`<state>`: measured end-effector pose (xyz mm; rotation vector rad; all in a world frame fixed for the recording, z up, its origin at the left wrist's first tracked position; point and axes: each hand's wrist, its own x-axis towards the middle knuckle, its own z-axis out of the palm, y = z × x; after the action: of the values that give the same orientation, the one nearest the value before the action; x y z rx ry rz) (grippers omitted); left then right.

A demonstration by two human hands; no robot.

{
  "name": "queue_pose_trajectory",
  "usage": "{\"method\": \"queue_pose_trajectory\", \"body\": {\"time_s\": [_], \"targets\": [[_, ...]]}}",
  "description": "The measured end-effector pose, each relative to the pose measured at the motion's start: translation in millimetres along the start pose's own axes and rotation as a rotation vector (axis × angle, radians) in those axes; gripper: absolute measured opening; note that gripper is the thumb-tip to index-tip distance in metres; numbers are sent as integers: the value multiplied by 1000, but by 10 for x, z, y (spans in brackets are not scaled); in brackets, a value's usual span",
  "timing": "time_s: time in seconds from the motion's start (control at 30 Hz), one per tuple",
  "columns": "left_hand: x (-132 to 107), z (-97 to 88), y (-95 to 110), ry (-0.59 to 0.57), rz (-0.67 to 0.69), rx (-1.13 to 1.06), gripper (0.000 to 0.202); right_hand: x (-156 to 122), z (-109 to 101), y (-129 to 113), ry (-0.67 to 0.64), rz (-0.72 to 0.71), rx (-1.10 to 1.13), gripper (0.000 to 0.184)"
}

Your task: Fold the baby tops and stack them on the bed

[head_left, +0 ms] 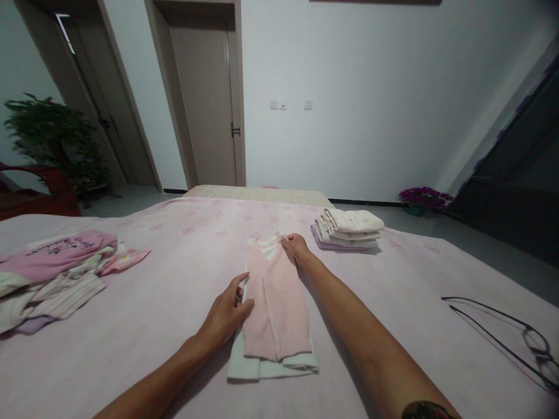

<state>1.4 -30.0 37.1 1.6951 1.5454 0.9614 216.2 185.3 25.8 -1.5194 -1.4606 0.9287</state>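
Note:
A pink-and-white child's top (283, 308) lies folded into a narrow strip on the bed in front of me. Its white neckline points away, and white layers stick out below the pink hem. My right hand (297, 247) pinches the top's far right corner by the neckline. Along the left edge rests my left hand (229, 308), its thumb and index finger apart and touching the fabric; its other fingers are curled and partly hidden. Beyond my right hand is a stack of folded clothes (351, 224), cream above lilac.
A loose heap of clothes (61, 267) lies on the left of the pink bedsheet (183, 273). Black-framed glasses (535, 343) rest at the right. Past the bed are a closed door (205, 99), a leafy plant (52, 134) and purple flowers (423, 198).

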Motion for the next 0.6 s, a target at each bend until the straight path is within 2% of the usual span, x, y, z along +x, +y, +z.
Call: {"method": "queue_pose_trajectory", "body": {"time_s": [0.1, 0.27, 0.33, 0.4, 0.5, 0.57, 0.6], "targets": [[33, 54, 36, -7, 6, 62, 61, 116, -3, -49, 67, -18, -110, 26], [-20, 47, 43, -68, 135, 450, 41, 23, -77, 77, 147, -60, -307, 44], [-39, 52, 49, -17, 188, 612, 38, -97, -115, 140, 174, -110, -382, 50], [-22, 84, 64, 74, 318, 710, 37, -216, -145, 173, 177, -180, -436, 53], [66, 182, 99, 116, 573, 708, 41, -331, -160, 165, 111, -308, -561, 57], [134, 256, 121, 57, 657, 701, 49, -352, -144, 140, 18, -376, -701, 61], [160, 288, 128, 12, 659, 710, 54, -350, -129, 128, -47, -395, -767, 62]]}}
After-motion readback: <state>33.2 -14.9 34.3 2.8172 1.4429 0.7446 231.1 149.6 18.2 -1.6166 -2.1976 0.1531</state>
